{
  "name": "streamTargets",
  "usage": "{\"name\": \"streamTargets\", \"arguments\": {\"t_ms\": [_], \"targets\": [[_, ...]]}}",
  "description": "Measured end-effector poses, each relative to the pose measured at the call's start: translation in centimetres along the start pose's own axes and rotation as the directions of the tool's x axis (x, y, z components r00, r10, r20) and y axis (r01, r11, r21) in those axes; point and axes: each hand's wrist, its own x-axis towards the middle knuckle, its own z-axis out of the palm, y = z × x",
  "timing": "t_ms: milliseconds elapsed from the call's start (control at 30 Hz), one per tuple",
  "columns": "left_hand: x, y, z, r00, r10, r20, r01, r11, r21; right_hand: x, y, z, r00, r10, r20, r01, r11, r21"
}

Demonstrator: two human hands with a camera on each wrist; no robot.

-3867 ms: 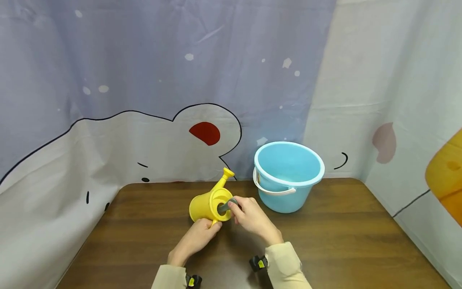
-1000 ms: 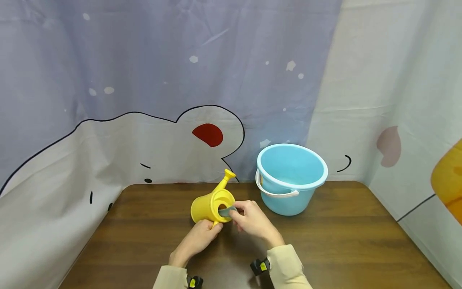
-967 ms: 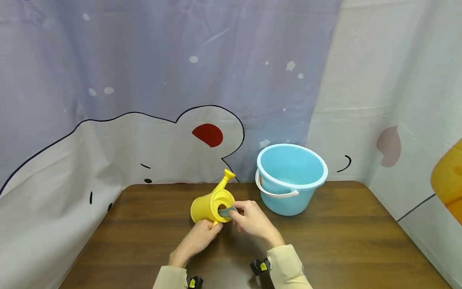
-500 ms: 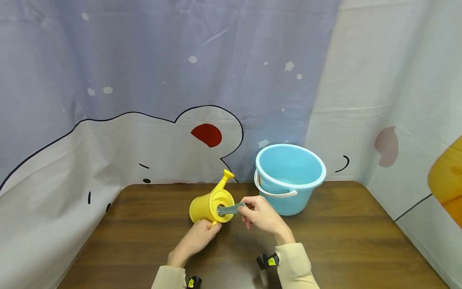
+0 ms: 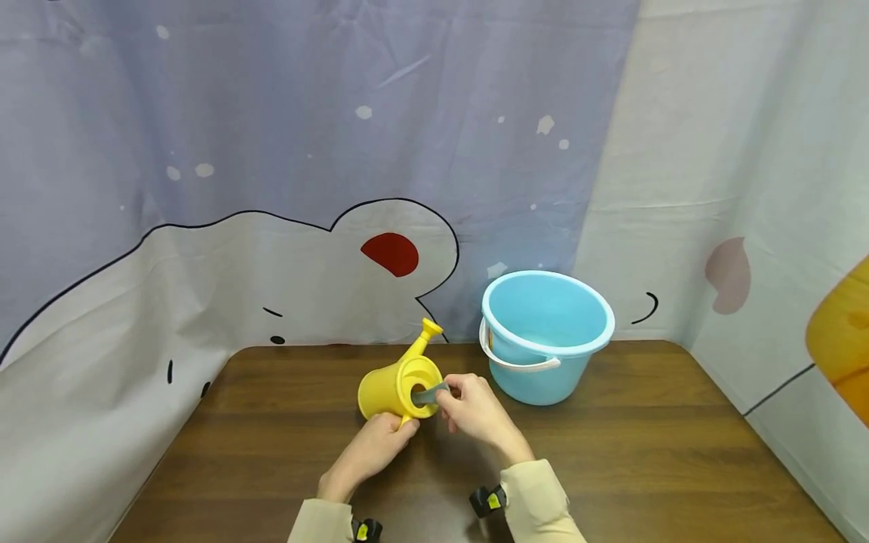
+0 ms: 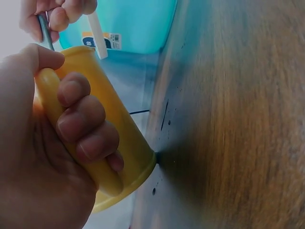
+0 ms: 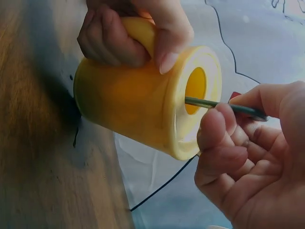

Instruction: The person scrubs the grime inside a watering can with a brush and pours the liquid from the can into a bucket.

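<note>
My left hand (image 5: 376, 445) grips the handle of a yellow watering can (image 5: 380, 391), its fingers wrapped round the handle in the left wrist view. The can is tilted, its round opening facing right and its spout pointing up and back. My right hand (image 5: 478, 415) pinches a thin grey-green fork (image 7: 214, 103) between thumb and fingers. The fork reaches through the hole in the can's top, so its far end is hidden inside. In the right wrist view, the yellow can (image 7: 126, 105) has its lower edge close to the table.
A light blue bucket (image 5: 546, 377) with a white handle (image 5: 523, 367) stands at the back right of the brown wooden table (image 5: 645, 445), just behind my right hand. A printed curtain (image 5: 285, 151) hangs along the table's back and sides.
Half a second ago my right hand was farther right, with the fork drawn out until its tines showed at the opening. It has moved back left, pushing the fork in. My left hand stays put.
</note>
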Motion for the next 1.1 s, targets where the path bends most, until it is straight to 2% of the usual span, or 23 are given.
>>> {"name": "streamTargets", "arguments": {"t_ms": [133, 233, 367, 567, 700, 833, 1100], "targets": [[0.0, 0.1, 0.0, 1.0, 0.006, -0.001, -0.006, 1.0, 0.009, 0.0, 0.1, 0.1, 1.0, 0.005, 0.025, -0.006, 0.998, 0.054], [-0.1, 0.1, 0.0, 1.0, 0.005, -0.002, -0.005, 1.0, 0.007, 0.0, 0.1, 0.2, 0.998, 0.008, 0.07, -0.018, 0.99, 0.139], [-0.1, -0.1, 0.0, 1.0, -0.003, 0.004, 0.003, 1.0, -0.004, 0.1, 0.1, 0.0, 0.992, 0.002, 0.126, -0.034, 0.967, 0.253], [0.1, -0.2, -0.1, 1.0, -0.009, 0.016, 0.009, 1.0, -0.013, -0.1, 0.2, -1.1, 0.985, -0.022, 0.168, -0.041, 0.931, 0.362], [0.2, -0.1, -0.2, 1.0, -0.002, 0.012, 0.002, 1.0, -0.008, -0.4, 0.2, -2.1, 0.985, -0.036, 0.166, -0.034, 0.917, 0.397], [0.0, 0.0, -0.2, 1.0, -0.005, 0.003, 0.005, 1.0, -0.011, -0.8, 0.0, -2.9, 0.986, -0.037, 0.165, -0.032, 0.916, 0.401], [0.0, 0.1, 0.0, 1.0, -0.005, 0.01, 0.005, 1.0, 0.001, -0.9, -0.1, -3.1, 0.986, 0.03, 0.163, -0.094, 0.912, 0.399]]}}
